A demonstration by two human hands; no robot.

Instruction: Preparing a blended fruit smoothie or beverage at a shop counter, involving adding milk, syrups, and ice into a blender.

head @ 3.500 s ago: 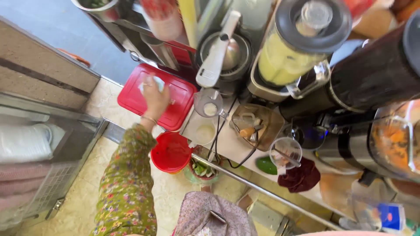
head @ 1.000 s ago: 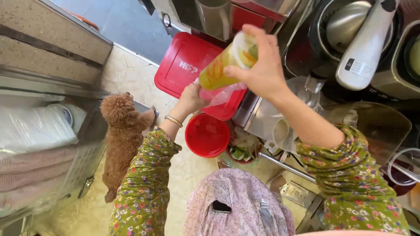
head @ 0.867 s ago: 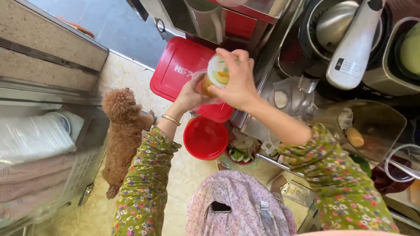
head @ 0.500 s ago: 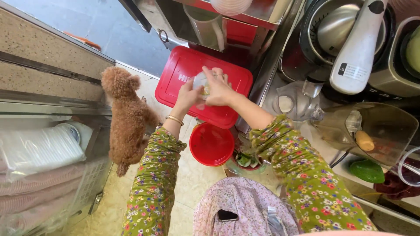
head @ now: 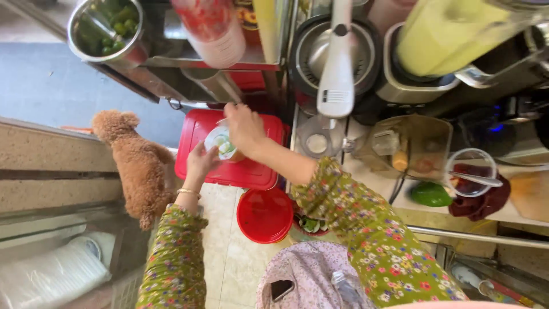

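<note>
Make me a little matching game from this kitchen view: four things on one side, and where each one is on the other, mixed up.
Things:
1. plastic cup
2. brown dog
3. red bucket
4. green fruit

Places:
A. on the floor below the red box lid
B. on the counter beside a dark red cloth
C. between the left hand and the right hand
D. standing on the floor, left of the red box lid

Pairs: 1-C, 2-D, 3-A, 4-B

A stack of clear plastic bags (head: 48, 274) lies at lower left behind glass.
</note>
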